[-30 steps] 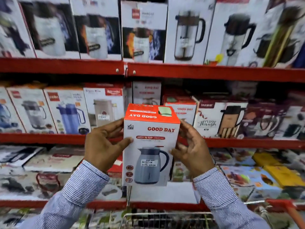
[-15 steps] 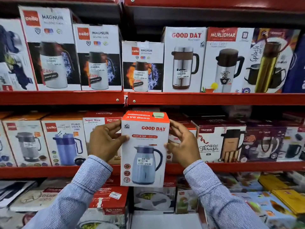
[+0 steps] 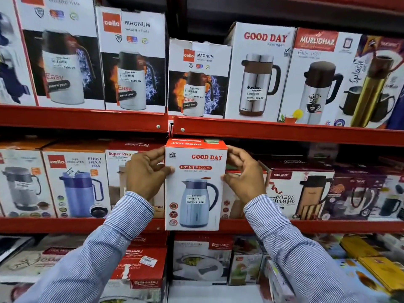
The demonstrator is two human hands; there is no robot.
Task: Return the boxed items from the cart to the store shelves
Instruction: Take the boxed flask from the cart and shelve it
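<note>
I hold a white Good Day box (image 3: 194, 186) with an orange-red top and a blue-grey jug pictured on its front. My left hand (image 3: 146, 174) grips its left side and my right hand (image 3: 246, 176) grips its right side. The box is upright in front of the middle red shelf (image 3: 76, 225), its bottom edge level with the shelf's front rail. Its top sits just under the rail of the upper red shelf (image 3: 284, 132). The cart is out of view.
Boxed flasks fill the upper shelf, among them a taller Good Day box (image 3: 258, 71). On the middle shelf a Super Riva box (image 3: 119, 171) stands left of my box and a Trueware box (image 3: 299, 193) right. Rishabh boxes (image 3: 144, 267) lie on the lower shelf.
Both hands have carried the box up and forward, away from the cart toward the middle shelf. My view has tilted up, so the cart has left the picture.
</note>
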